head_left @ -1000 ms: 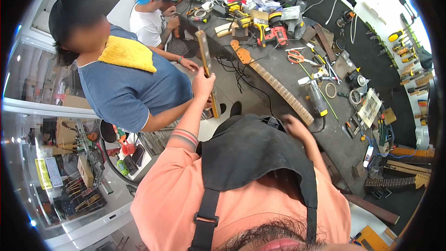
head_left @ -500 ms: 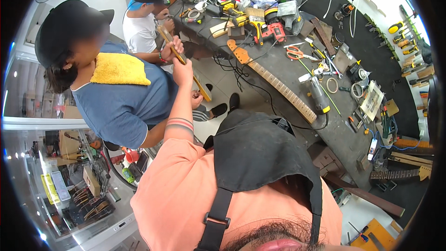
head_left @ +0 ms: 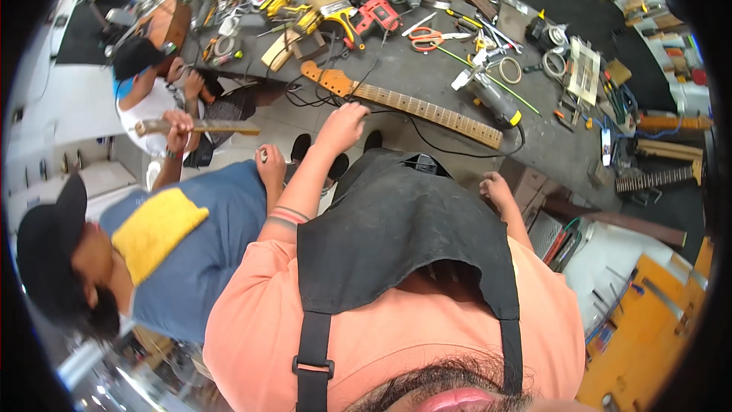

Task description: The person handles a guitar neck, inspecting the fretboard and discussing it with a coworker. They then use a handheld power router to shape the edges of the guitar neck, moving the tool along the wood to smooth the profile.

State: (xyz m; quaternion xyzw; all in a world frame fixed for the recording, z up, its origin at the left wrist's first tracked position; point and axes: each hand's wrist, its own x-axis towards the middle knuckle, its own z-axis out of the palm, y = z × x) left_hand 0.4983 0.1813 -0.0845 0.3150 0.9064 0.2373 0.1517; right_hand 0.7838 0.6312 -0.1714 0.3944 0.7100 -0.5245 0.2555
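Note:
My left hand (head_left: 341,130) is over the floor gap just in front of the bench, below the head of a maple guitar neck (head_left: 427,112). Its fingers are loosely bent with nothing visible in them, and whether it touches the neck's edge I cannot tell. The guitar neck lies on the dark bench, its orange-brown headstock (head_left: 326,78) to the left. My right hand (head_left: 498,189) hangs low by my apron (head_left: 396,221), its fingers slightly bent and holding nothing visible. At the left, a co-worker's hand grips another wooden neck (head_left: 206,127).
The bench (head_left: 427,69) carries a red power tool (head_left: 377,15), orange scissors (head_left: 431,38), tape rolls and a grey cylindrical power tool (head_left: 488,97) with a black cord. A co-worker in blue (head_left: 198,259) stands close on my left; another person in white (head_left: 141,118) sits beyond.
My left hand has let go of the wooden neck that the co-worker holds and moved right, toward the bench. The co-worker has turned, and my right hand has come into view.

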